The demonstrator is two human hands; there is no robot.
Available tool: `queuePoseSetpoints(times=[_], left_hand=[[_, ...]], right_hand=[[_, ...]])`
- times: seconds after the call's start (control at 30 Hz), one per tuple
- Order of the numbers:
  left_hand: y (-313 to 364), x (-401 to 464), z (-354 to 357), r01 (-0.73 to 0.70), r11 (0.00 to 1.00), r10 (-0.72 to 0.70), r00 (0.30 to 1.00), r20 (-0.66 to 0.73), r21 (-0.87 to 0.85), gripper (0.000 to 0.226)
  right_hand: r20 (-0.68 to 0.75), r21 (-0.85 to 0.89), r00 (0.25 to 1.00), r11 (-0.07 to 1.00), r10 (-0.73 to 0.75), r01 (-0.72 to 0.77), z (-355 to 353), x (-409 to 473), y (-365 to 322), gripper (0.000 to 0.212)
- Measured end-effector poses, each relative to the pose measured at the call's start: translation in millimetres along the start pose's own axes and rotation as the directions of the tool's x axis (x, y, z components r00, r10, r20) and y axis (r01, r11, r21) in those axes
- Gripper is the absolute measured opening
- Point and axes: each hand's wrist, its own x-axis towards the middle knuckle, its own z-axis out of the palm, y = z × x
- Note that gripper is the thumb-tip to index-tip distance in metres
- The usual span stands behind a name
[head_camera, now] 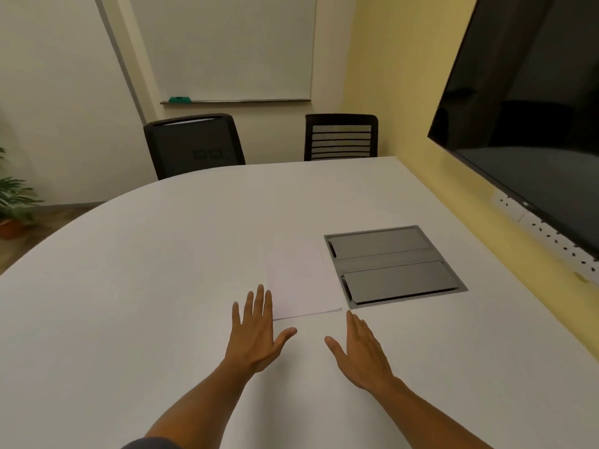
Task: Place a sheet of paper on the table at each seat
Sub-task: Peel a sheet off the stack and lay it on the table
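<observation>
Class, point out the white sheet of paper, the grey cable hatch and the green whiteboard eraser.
White sheet of paper [301, 280], head view, its middle.
Grey cable hatch [393, 265], head view, centre bar.
Green whiteboard eraser [180, 99], head view, its body.

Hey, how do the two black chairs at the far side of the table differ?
The left chair has a solid, dark back panel; the right chair has a slatted back you can see through. The left chair's back looks wider and is turned at an angle, while the right chair faces square on. Both are black and stand at the far edge of the white table.
</observation>
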Motion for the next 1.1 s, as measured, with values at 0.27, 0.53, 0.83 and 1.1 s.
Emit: queuePoseSetpoints(times=[0.27,0.53,0.83,1.1], left_hand=[[-25.0,56.8,68.4,0.010,0.998,-0.009,1.000,-0.013,0.064,0.096],[-23.0,97.3,119.4,-0.021,1.000,0.021,0.998,-0.053,0.013,0.088],[-26.6,123.8,158.5,-0.093,0.994,0.092,0.996,0.016,0.056,0.091],[-22.4,121.3,166.5,-0.082,0.994,0.080,0.996,0.024,0.069,0.091]], right_hand=[[0.009,-0.106,0.999,0.993,-0.047,0.048,33.3,81.7,9.5,0.119],[0.043,-0.100,0.999,0.995,-0.004,0.008,56.6,142.9,26.3,0.107],[-0.048,-0.049,0.999,0.999,0.013,-0.015,66.9,186.3,22.7,0.096],[-0.036,-0.146,0.998,0.988,0.043,-0.048,85.5,187.2,-3.2,0.098]])
